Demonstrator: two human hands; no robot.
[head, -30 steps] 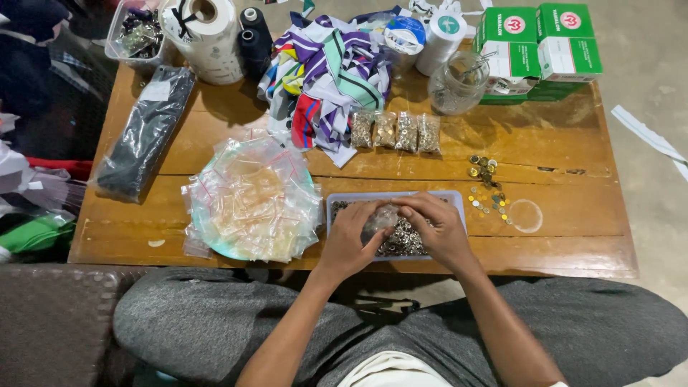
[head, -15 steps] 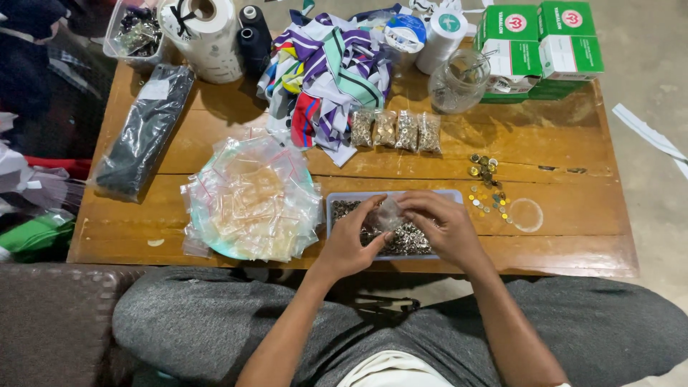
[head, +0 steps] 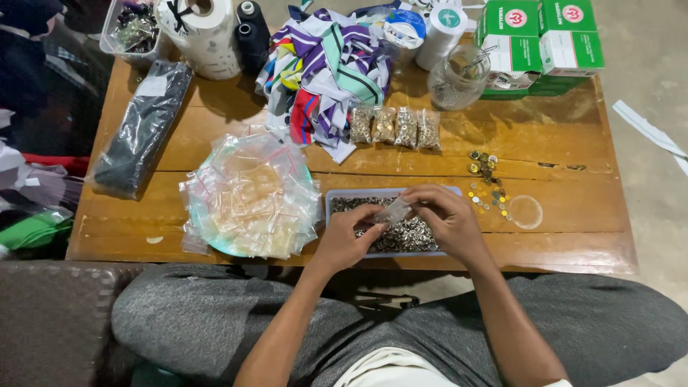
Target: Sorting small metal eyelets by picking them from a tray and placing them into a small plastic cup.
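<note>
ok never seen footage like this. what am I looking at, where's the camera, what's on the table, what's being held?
There is no machine here: a seated person works with two bare hands. The single camera sits on their head and looks down over their lap at a wooden table.

The left hand and right hand together pinch a small clear bag above a shallow tray of small metal pieces.

Left of the tray, a pile of empty clear bags covers a plate. Behind lie four filled bags, striped cloth scraps, thread spools, a glass jar and green and white boxes. Loose gold pieces lie to the right.
</note>
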